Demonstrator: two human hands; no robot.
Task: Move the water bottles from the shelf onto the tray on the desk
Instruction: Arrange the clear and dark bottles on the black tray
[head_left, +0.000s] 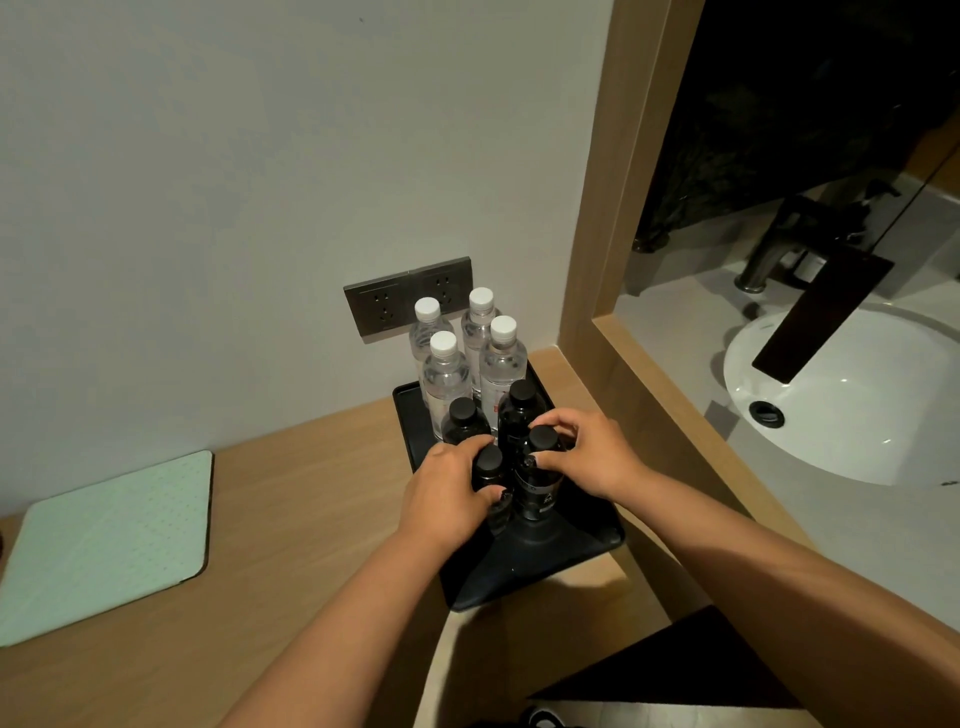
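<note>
1. Bottles fill the black tray (582, 545) on the wooden desk (291, 499); nearest us, our left hand (449, 499) grips one dark bottle (488, 470), largely hidden by its fingers.
2. Our right hand (587, 452) curls around a second dark bottle (537, 483), label too dim to read.
3. Behind stand two more dark bottles (462, 418), bases hidden.
4. Farthest, four clear bottles (444, 374) partly cover a wall socket (379, 306).

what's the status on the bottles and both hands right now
Left hand grips one dark bottle, right hand grips another, both over the black tray. Four clear bottles upright at tray's back. Nothing blocking.
</note>
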